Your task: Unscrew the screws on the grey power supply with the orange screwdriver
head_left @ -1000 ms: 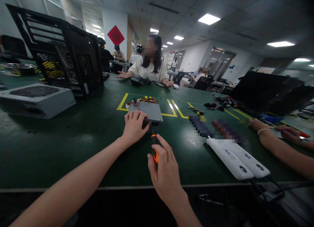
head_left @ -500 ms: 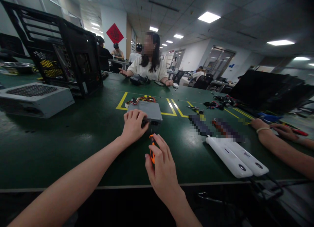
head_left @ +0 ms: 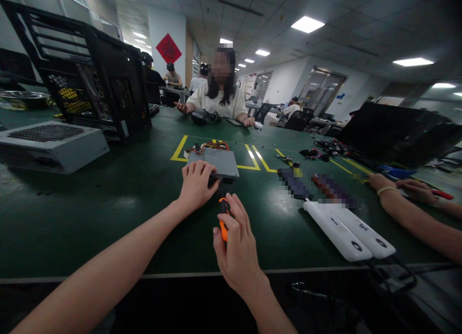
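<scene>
A grey computer power supply (head_left: 218,161) lies on the green table, with a bundle of coloured cables (head_left: 212,146) at its far side. My left hand (head_left: 198,182) is closed over its near left corner, thumb down against the near face. In my right hand (head_left: 238,242) is a screwdriver (head_left: 224,221) with an orange and black handle, held between thumb and fingers. Its thin shaft points away from me at the near face of the power supply. Whether the tip touches a screw there is too small to tell.
At left stand a second power supply (head_left: 54,144) and a black computer case (head_left: 97,79). Two white power banks (head_left: 346,233) lie at right, near another person's hands (head_left: 382,185). A person (head_left: 220,93) sits opposite; cables (head_left: 314,154) lie at far right.
The screwdriver's handle has turned a little in my right hand, and its fingers have shifted slightly. My left hand and the power supply are still.
</scene>
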A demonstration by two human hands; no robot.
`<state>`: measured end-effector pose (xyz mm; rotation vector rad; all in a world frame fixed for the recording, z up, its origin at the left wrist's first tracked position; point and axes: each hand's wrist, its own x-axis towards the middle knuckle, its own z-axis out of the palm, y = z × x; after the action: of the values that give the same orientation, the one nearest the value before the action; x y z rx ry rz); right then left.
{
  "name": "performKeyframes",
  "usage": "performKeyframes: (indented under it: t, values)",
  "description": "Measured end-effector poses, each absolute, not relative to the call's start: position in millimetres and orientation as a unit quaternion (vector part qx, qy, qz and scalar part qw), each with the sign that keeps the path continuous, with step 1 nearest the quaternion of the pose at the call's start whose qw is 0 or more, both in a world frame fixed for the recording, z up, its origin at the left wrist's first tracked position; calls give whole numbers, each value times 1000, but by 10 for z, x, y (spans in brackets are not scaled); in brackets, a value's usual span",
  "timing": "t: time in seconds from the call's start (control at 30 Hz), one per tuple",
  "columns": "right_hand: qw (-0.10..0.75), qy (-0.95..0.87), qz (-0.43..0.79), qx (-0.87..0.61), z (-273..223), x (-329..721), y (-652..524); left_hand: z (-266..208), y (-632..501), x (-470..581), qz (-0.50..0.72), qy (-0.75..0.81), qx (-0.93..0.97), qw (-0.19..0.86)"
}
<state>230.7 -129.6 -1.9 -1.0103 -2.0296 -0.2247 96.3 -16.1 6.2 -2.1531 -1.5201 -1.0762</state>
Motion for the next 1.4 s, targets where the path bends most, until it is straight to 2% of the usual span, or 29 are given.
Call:
performKeyframes:
  t: [0.1,0.3,0.53,0.77,1.03,1.13,1.23,1.4]
  values:
    - [419,-816,-87,-390,-41,2301,-1280,61,-159,963,-372,-529,-748,150]
    - [475,-769,-108,-414,-80,2326,-1238,65,-164,961,-377,-526,-747,154]
    - [411,-801,-78,-427,-6,2299,-1338,77,-173,961,-378,-526,-749,140]
    - [437,-761,-110,-467,19,2343,-1294,79,-178,961,-382,-524,-749,135]
    - [410,-800,-124,-421,16,2296,-1300,70,-161,961,-375,-530,-748,140]
    - [437,-770,-137,-444,8,2327,-1260,71,-162,959,-376,-531,-747,140]
    - [454,-760,-116,-451,22,2350,-1268,76,-170,961,-380,-528,-747,139]
    - [432,-798,-60,-416,38,2342,-1311,75,-171,962,-381,-528,-746,138]
